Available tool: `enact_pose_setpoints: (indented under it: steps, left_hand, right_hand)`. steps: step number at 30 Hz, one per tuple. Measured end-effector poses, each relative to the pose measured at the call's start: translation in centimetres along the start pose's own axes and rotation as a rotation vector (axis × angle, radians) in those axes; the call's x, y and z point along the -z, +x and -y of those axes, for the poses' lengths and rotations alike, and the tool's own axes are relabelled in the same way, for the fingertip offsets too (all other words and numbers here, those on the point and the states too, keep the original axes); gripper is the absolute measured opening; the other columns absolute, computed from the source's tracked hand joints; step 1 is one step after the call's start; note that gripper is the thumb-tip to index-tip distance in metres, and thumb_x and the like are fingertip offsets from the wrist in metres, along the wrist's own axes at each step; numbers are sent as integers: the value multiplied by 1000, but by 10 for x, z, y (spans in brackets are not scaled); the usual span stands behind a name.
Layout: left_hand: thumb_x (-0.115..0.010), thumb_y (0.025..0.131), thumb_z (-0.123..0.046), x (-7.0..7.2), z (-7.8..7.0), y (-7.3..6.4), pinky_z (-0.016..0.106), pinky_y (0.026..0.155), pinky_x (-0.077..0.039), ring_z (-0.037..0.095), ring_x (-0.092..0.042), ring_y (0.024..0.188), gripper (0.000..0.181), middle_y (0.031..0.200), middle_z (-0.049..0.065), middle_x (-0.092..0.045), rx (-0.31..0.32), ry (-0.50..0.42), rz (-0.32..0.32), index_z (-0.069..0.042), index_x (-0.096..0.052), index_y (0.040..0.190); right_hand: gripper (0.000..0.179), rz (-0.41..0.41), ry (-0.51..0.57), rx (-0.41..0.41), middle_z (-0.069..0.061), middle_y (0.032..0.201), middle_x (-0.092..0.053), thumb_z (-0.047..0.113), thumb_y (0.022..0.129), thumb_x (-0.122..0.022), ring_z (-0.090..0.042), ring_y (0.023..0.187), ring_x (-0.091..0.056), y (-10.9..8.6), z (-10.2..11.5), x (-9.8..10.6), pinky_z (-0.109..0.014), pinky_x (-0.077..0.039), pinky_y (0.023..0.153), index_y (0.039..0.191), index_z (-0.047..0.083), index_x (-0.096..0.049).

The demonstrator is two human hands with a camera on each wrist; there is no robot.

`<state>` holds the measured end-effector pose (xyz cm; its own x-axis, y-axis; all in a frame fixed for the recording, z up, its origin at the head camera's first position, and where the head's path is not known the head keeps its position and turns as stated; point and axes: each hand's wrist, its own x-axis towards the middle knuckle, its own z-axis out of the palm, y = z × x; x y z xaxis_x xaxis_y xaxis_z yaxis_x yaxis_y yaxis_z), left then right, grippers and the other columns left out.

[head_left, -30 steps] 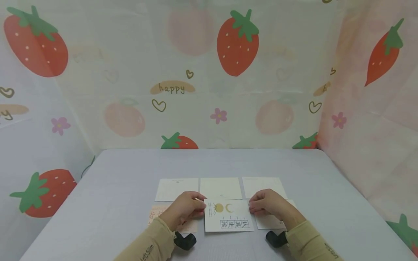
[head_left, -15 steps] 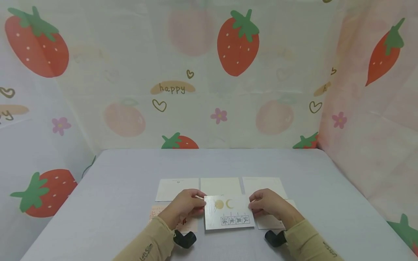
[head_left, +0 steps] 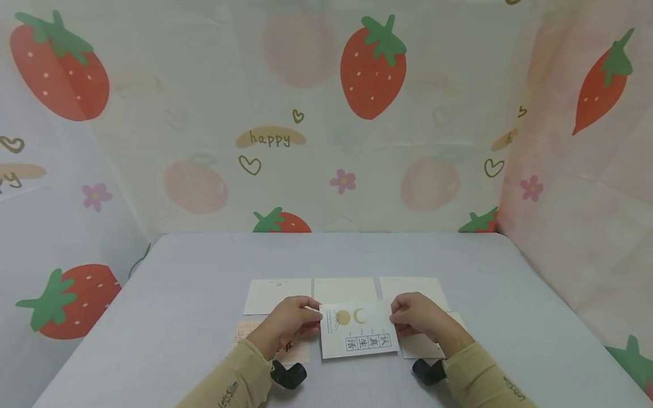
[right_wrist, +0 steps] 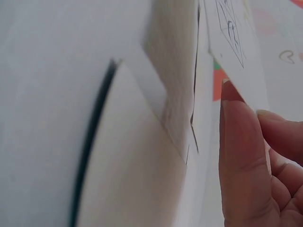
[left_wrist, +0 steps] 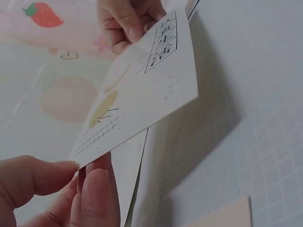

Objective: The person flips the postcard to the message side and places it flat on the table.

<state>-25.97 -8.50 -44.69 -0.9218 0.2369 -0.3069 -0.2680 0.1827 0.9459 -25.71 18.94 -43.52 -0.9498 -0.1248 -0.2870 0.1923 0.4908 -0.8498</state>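
A white postcard with a yellow sun, a crescent moon and a row of boxed characters is held tilted over the table's middle. My left hand pinches its left edge near the far corner, thumb on the printed face and fingers behind, as the left wrist view shows on the card. At the opposite edge my right hand pinches it between thumb and fingers. Under the left hand lies an orange-printed card, partly hidden. A white card lies under the right hand, also partly covered.
Behind the hands, a row of three pale cards lies on the white table: left, middle and right. A strawberry-print curtain surrounds the table. Black devices sit at both wrists.
Both hands have raised the postcard slightly and moved it a little away from the body; its tilt has shifted and a glare on it has gone. The other cards stay put.
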Motion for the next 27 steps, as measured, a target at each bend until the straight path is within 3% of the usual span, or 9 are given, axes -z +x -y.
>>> enact_pose_setpoints:
  steps: [12, 27]
  left_hand:
    - [-63, 82, -5, 1, -1, -2, 26, 64, -54, 14, -61, 70, 17, 82, 8, -62, 3, 12, -1, 0, -59, 98]
    - [-63, 84, -8, 10, -8, -3, 25, 63, -53, 14, -59, 70, 12, 81, 7, -62, -12, 82, -15, -1, -61, 93]
  right_hand:
    - [4, -39, 17, 15, -8, 73, -61, 1, 84, -60, -19, 63, -59, 4, 6, 1, -32, -54, 59, 82, 3, -56]
    - [4, 12, -2, 25, -9, 75, -62, 4, 85, -60, -22, 65, -60, 7, 12, 3, -34, -54, 62, 82, 2, -58]
